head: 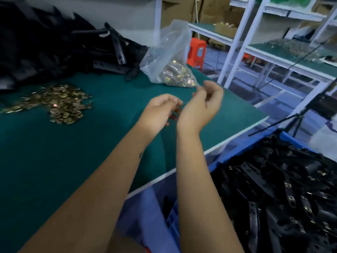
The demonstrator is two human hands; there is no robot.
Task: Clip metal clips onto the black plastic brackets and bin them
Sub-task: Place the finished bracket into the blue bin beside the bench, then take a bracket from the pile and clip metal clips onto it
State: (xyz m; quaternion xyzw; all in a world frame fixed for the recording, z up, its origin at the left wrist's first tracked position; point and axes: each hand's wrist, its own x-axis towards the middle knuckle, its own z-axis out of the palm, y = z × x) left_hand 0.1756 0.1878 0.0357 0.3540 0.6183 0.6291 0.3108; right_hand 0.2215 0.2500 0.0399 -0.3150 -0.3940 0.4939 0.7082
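Note:
My left hand (160, 110) and my right hand (202, 105) hover close together over the green table (76, 161), right of its middle. The left hand's fingers curl downward over a small dark shape; blur hides whether it is a bracket or shadow. The right hand's fingers are loosely curled and apart, with nothing visible in them. A loose heap of metal clips (58, 104) lies on the table to the left. Black plastic brackets (60, 46) are piled at the back left. A blue bin (156, 203) at the lower right holds several brackets with clips (284, 194) on them.
A clear plastic bag of metal clips (173, 68) stands at the table's far edge, just beyond my hands. The table's white edge (235, 136) runs diagonally beside the bin. White shelving (235, 44), an orange stool (197, 52) and a black tripod (299, 117) stand past the table.

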